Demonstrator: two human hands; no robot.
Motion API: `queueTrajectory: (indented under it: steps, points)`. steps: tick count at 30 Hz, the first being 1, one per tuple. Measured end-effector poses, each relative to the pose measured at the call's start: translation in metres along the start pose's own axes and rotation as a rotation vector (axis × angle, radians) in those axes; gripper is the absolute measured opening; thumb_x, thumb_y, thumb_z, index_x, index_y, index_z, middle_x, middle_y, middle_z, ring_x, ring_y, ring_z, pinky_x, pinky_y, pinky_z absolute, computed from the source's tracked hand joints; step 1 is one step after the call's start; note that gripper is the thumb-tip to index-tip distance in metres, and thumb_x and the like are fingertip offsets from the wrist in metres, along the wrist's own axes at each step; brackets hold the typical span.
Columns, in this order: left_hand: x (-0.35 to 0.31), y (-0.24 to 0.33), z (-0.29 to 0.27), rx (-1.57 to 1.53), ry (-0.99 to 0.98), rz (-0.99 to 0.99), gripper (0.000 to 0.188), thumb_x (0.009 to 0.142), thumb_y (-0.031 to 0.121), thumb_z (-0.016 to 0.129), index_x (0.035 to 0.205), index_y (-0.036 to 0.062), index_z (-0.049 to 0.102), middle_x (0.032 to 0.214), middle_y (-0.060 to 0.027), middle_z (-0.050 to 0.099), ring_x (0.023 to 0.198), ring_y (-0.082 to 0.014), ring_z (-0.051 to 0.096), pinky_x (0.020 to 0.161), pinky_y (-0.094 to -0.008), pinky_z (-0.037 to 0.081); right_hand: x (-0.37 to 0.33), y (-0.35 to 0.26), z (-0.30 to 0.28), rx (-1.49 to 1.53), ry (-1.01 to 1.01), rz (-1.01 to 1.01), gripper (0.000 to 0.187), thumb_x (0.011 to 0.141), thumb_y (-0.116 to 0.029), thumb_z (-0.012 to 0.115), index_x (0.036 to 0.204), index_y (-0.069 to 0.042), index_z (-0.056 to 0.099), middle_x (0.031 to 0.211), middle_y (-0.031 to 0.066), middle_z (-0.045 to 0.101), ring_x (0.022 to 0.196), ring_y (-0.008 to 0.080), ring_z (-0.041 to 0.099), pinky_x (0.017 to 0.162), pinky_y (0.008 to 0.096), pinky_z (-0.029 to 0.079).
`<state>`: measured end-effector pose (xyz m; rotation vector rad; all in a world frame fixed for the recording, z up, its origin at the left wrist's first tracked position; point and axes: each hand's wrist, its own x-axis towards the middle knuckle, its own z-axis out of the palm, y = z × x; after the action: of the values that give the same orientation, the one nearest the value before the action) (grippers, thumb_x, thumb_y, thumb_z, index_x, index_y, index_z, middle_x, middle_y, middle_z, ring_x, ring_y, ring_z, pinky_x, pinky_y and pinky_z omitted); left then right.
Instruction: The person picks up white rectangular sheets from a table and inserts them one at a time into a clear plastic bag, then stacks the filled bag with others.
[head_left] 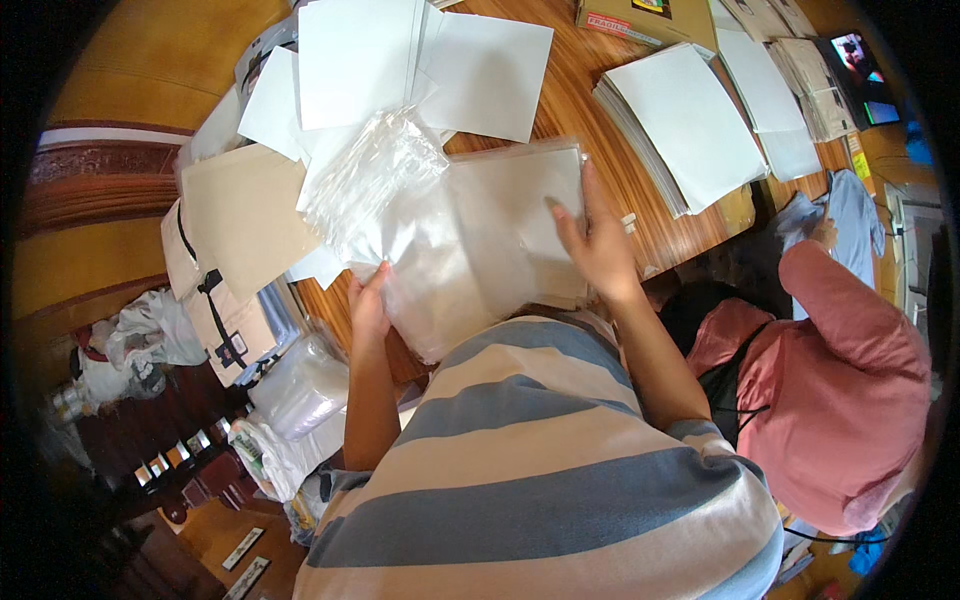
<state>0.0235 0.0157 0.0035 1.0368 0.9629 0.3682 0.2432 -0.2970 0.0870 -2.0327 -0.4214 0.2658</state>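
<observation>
A clear plastic sleeve (pixel 450 255) with a pale sheet inside lies on the wooden table (pixel 600 110) just in front of me. My left hand (pixel 368 305) pinches its lower left edge. My right hand (pixel 597 240) lies flat on its right side, fingers spread and pressing down. A crinkled loose plastic bag (pixel 375 175) overlaps the sleeve's upper left corner.
White sheets (pixel 400 70) are scattered at the table's far left, a brown card (pixel 240 215) beside them. A neat stack of white sheets (pixel 690 125) sits to the right. A person in a pink top (pixel 840 400) sits at my right. Bags (pixel 300 385) crowd the floor at left.
</observation>
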Motion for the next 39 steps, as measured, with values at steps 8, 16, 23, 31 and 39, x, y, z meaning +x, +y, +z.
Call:
queueTrajectory:
  steps: [8,16,23,31,39]
  points:
    - [-0.003,0.004,0.005,0.019,0.003,-0.01,0.042,0.093,0.006,0.072,0.131,-0.0002,0.054,0.122,-0.013,0.066,0.108,-0.0231,0.065,0.092,-0.0391,0.054,-0.005,0.038,0.022,-0.114,-0.033,-0.025,0.075,0.097,-0.025,0.064,0.152,0.01,0.026,0.139,0.0357,0.05,0.122,0.048,0.056,0.105,0.0466,0.045]
    - [-0.004,0.004,0.003,0.026,0.01,-0.01,0.042,0.093,0.006,0.072,0.131,0.0001,0.055,0.122,-0.013,0.066,0.108,-0.0228,0.065,0.092,-0.0382,0.055,0.003,0.038,0.021,0.097,0.108,0.067,0.058,0.094,-0.021,0.068,0.142,0.005,0.048,0.135,0.0324,0.055,0.119,0.0433,0.06,0.103,0.0455,0.046]
    - [-0.009,0.01,0.012,0.038,0.003,-0.002,0.04,0.094,0.005,0.071,0.131,0.0,0.056,0.122,-0.0121,0.066,0.108,-0.0219,0.065,0.092,-0.0371,0.054,0.014,0.049,0.01,-0.095,0.207,-0.064,0.041,0.092,-0.014,0.07,0.126,0.006,0.063,0.128,0.0268,0.058,0.102,0.0388,0.062,0.089,0.0434,0.051]
    - [-0.007,0.006,0.006,0.021,-0.007,0.001,0.039,0.095,0.005,0.07,0.13,-0.0005,0.055,0.121,-0.0125,0.066,0.107,-0.022,0.065,0.092,-0.0372,0.055,0.003,0.02,0.019,0.079,0.249,-0.067,0.037,0.091,-0.014,0.073,0.122,0.005,0.067,0.102,0.0213,0.068,0.085,0.0301,0.066,0.079,0.038,0.053]
    - [-0.004,0.006,0.004,0.022,-0.047,0.0,0.043,0.094,0.007,0.072,0.131,-0.0022,0.054,0.122,-0.0137,0.066,0.107,-0.0223,0.065,0.091,-0.0365,0.055,0.0,0.011,0.013,0.229,0.139,0.088,0.052,0.095,-0.018,0.072,0.141,0.001,0.056,0.082,0.0136,0.069,0.069,0.0123,0.055,0.065,0.0269,0.048]
